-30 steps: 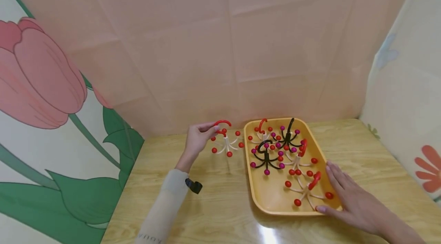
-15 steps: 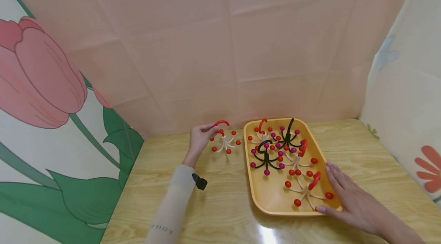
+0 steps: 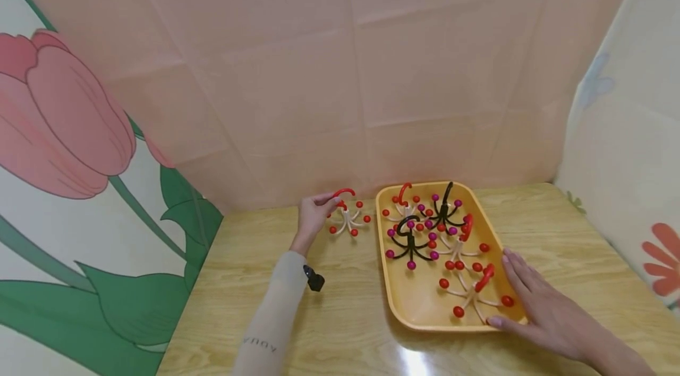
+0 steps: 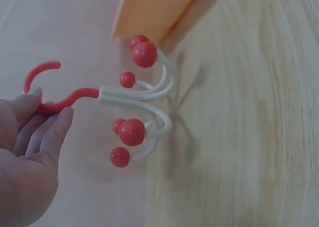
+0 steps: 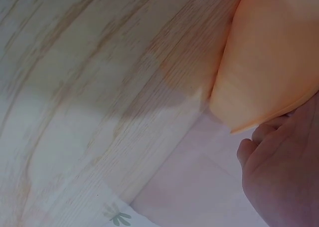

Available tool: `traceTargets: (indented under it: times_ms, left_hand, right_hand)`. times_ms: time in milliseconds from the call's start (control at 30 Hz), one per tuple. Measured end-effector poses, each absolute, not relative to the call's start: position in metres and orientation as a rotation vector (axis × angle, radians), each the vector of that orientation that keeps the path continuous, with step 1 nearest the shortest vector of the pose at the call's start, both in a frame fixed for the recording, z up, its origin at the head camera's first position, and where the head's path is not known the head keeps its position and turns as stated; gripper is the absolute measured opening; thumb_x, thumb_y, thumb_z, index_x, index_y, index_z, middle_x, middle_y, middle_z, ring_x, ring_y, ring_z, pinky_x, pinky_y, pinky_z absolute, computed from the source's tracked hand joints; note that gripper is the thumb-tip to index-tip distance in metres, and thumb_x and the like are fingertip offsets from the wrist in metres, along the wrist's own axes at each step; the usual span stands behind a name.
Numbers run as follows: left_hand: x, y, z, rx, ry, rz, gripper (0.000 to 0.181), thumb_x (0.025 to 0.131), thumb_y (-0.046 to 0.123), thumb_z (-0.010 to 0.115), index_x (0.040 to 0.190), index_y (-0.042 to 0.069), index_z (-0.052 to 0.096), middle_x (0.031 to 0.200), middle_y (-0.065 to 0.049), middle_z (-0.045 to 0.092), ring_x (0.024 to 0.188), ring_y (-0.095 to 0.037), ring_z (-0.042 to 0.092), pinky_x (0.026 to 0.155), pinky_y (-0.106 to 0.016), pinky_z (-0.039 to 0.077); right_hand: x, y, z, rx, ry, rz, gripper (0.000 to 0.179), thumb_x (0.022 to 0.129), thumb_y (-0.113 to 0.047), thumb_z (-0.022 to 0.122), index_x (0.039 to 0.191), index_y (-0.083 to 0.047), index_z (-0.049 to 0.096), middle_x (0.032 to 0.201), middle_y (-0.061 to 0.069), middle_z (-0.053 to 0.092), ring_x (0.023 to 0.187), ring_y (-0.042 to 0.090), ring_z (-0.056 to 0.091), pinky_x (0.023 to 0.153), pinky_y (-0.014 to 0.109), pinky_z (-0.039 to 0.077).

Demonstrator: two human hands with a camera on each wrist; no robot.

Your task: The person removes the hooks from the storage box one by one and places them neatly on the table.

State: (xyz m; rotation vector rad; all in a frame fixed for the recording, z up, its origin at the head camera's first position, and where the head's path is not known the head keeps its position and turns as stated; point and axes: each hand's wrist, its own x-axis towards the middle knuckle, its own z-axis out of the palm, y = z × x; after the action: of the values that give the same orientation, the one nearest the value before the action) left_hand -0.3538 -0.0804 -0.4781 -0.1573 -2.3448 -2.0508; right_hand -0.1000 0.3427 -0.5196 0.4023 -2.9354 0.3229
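In my left hand (image 3: 313,219) I pinch the red crook of a multi-prong hanging hook (image 3: 347,219). Its white prongs curve out and up to red ball tips, and in the left wrist view the bottom of the hook (image 4: 134,100) is close over the table, beside its shadow. To the right stands a yellow-orange tray (image 3: 414,327) with several similar hooks in it, some red and white, others black with purple balls (image 3: 411,243). My right hand (image 3: 549,311) rests at the tray's front right corner, fingers straight along the rim, thumb at the front edge.
Everything stands on a light wood table (image 3: 340,317). A plain pinkish cloth (image 3: 287,98) rises behind it. Side panels stand at the left, with printed tulips (image 3: 79,122), and at the right, with a red flower (image 3: 661,258).
My left hand has shifted slightly right and downward. The hook it holds is a little lower and left of where it hung. My right hand and the tray have stayed put.
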Motion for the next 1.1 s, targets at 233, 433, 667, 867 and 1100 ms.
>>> traceTargets:
  times_ms: [233,433,667,867,1100]
  left_hand:
    - [-0.358,-0.079,-0.489,-0.137,-2.321,-1.992,0.024,0.086,0.017,0.077,0.106,0.005,0.076,0.099,-0.016,0.077,0.098,-0.035,0.073,0.083,-0.041,0.061]
    - [-0.361,-0.077,-0.495,-0.121,-2.305,-1.994,0.021,0.086,0.014,0.076,0.106,0.006,0.077,0.098,-0.016,0.077,0.098,-0.035,0.073,0.081,-0.038,0.061]
    - [-0.361,-0.077,-0.496,-0.123,-2.295,-2.027,0.023,0.086,0.016,0.077,0.106,0.005,0.076,0.100,-0.016,0.077,0.100,-0.036,0.072,0.080,-0.032,0.061]
    - [-0.362,-0.079,-0.493,-0.100,-2.340,-1.989,0.020,0.087,0.015,0.075,0.106,0.008,0.076,0.099,-0.013,0.077,0.101,-0.036,0.072,0.089,-0.051,0.057]
    - [-0.355,-0.079,-0.484,-0.068,-2.437,-1.915,0.039,0.085,0.015,0.077,0.122,0.006,0.069,0.120,-0.017,0.071,0.113,-0.027,0.069,0.091,-0.040,0.058]
  right_hand:
    - [-0.101,0.343,-0.519,0.411,-2.922,0.322,0.111,0.082,-0.060,0.069,0.159,-0.012,0.005,0.168,0.005,-0.004,0.156,0.020,-0.004,0.104,0.000,-0.018]
    - [-0.101,0.343,-0.519,0.414,-2.908,0.344,0.112,0.082,-0.058,0.071,0.159,-0.013,0.004,0.168,0.006,-0.003,0.155,0.016,-0.007,0.101,-0.002,-0.015]
    - [-0.100,0.342,-0.520,0.380,-2.938,0.363,0.111,0.083,-0.058,0.070,0.159,-0.014,0.003,0.168,0.005,-0.005,0.155,0.016,-0.005,0.117,0.010,-0.004]
    - [-0.100,0.341,-0.520,0.370,-2.951,0.373,0.111,0.083,-0.059,0.070,0.159,-0.013,0.003,0.168,0.006,-0.006,0.155,0.016,-0.005,0.096,0.063,0.044]
    - [-0.100,0.341,-0.520,0.374,-2.946,0.361,0.111,0.082,-0.060,0.069,0.159,-0.013,0.004,0.168,0.006,-0.005,0.154,0.015,-0.006,0.096,0.063,0.045]
